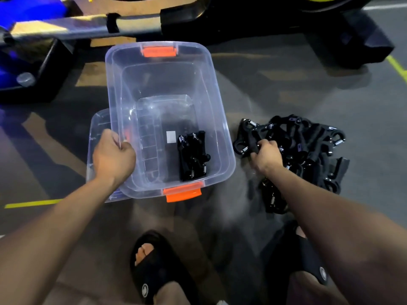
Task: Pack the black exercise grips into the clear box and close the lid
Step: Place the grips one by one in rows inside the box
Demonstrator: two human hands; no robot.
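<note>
Head view: box [167, 69] rim was gripped by left hand [113, 156]; right hand [265, 157] was clamped on 1 grip [255, 148]. Neighbouring grips [308, 150] should be shaken loose first.

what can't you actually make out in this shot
- Head view: how many grips are in the pile; they overlap, and the right hand and forearm cover some.
- The lid: mostly hidden under the clear box and the left hand.
- Grips in the box: dark and tangled, so the count is unclear.
</note>
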